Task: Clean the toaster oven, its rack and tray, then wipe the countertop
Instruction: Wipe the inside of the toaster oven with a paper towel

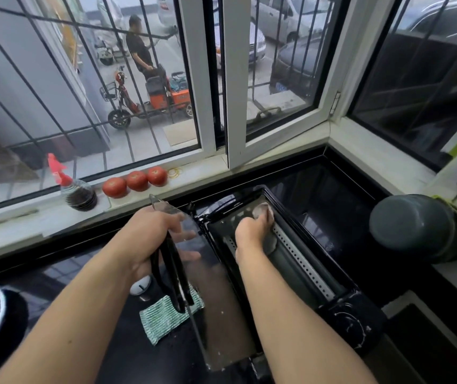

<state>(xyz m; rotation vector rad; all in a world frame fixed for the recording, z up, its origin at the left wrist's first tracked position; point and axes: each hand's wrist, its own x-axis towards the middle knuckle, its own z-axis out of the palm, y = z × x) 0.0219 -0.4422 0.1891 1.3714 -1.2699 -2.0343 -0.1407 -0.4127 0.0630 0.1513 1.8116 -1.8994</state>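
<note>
1. The left hand (155,231) is clamped on the handle of the glass door (208,286) of the toaster oven (318,273), fingers curled round the dark bar and the top edge, holding the door swung open toward 7 o'clock.
2. The right hand (252,231) reaches into the cavity and presses a pale wad, probably a scrubbing pad (263,210), against the far inner wall at about 12 o'clock; the fingers seem wrapped round it, though they are partly hidden.
3. The oven sits on the dark tabletop (83,273) in the window corner, tipped or turned so that its opening faces up toward the camera, with the control dials (351,325) at 5 o'clock.
4. Handling, as a judgement: the body is stiff sheet metal, fairly light and liable to slide on the glossy top under scrubbing, so bracing by the door handle or frame makes sense. The glass door is fragile and its hinge should not be forced; wet suds would make it slippery.
5. Looks: black casing, a perforated metal strip along the interior, white foam flecks on door, rim and dial panel.
6. Outward: a green-and-white cloth (169,314) lies under the door at 7 o'clock; a spray bottle (77,189) and three tomatoes (136,181) stand on the sill at 10 to 11 o'clock; a dark pot (415,225) sits at 3 o'clock.
</note>
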